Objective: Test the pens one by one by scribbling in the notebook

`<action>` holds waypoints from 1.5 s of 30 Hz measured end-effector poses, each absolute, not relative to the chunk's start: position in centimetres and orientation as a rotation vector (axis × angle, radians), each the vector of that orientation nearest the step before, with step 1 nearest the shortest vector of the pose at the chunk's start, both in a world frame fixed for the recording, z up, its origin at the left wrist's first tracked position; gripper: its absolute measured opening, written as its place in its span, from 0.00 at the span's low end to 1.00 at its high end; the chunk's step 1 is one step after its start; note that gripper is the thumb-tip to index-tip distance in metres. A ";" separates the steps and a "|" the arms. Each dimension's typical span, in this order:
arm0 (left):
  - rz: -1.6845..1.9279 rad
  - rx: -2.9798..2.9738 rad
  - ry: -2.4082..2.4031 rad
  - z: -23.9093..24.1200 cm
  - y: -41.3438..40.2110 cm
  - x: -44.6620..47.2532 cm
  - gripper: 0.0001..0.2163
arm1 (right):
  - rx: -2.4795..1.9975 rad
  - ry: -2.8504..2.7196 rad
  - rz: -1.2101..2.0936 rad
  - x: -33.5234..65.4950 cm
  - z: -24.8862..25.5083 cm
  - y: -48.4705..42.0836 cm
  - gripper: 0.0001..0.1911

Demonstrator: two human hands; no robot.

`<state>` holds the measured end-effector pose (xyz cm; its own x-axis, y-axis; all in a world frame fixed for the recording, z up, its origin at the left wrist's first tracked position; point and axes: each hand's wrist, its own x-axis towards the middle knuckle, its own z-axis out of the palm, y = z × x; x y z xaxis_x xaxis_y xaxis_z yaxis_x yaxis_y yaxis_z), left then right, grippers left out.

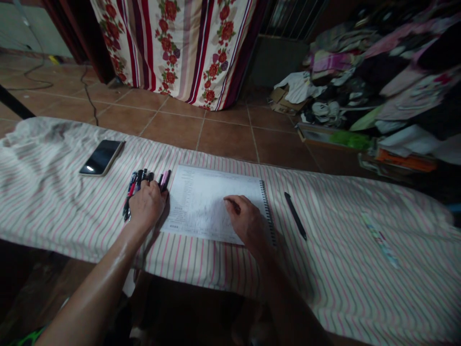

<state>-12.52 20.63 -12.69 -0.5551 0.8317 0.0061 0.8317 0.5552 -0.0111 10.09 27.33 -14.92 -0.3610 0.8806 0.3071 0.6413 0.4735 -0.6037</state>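
Note:
My left hand (147, 204) lies over a row of pens (132, 188) on the cloth, its fingers curled down among them. The pens are mostly dark, with red and pink ones among them; my hand hides part of the row. My right hand (248, 218) rests on the right half of a spiral notebook (205, 192), fingers bent and thumb close to the index finger. Whether anything sits between those fingers I cannot make out. The notebook lies flat, its page pale with faint print, the spiral on the right. Beside the spiral lies a separate black pen (296, 216).
A striped cloth (334, 269) covers the table. A phone (102, 157) lies at the left, and a patterned strip (380, 240) at the right. Beyond are a tiled floor (226, 134), a floral curtain (180, 48) and a heap of clothes (331, 65) near a cardboard box (283, 99).

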 end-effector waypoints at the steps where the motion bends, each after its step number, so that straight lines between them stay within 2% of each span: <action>1: 0.027 -1.477 -2.770 -12.7 20.7 -12.6 0.16 | -1.254 -2.120 0.520 10.1 -14.9 27.3 0.09; 19: -0.213 -1.361 -2.864 -12.6 20.8 -14.2 0.17 | -1.271 -2.134 0.508 10.5 -15.0 27.3 0.09; 25: -0.470 -1.211 -2.888 -11.2 20.9 -15.0 0.19 | -1.256 -2.143 0.529 10.4 -14.9 27.2 0.09; 28: -0.960 -1.120 -2.841 -10.9 20.9 -15.6 0.16 | -1.273 -2.137 0.524 10.3 -14.9 27.1 0.08; 33: -2.430 -0.880 -2.497 -10.9 21.4 -15.0 0.10 | -1.271 -2.119 0.553 10.1 -14.9 27.1 0.09; 36: -3.015 -0.765 -2.281 -11.0 21.7 -14.0 0.06 | -1.239 -2.105 0.593 9.8 -15.1 27.0 0.09; 42: -3.549 -0.506 -2.240 -11.3 21.6 -11.6 0.07 | -1.210 -1.924 0.917 9.1 -15.6 26.9 0.09; 45: -3.599 -0.255 -2.271 -11.4 21.3 -10.3 0.08 | -1.161 -1.778 1.200 8.8 -15.2 26.8 0.10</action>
<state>-10.31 21.32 -11.42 -0.4288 0.8063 -0.4075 -0.7148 -0.0270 0.6988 8.76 26.77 -15.19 -0.3635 0.9298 0.0584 0.2937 0.1739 -0.9399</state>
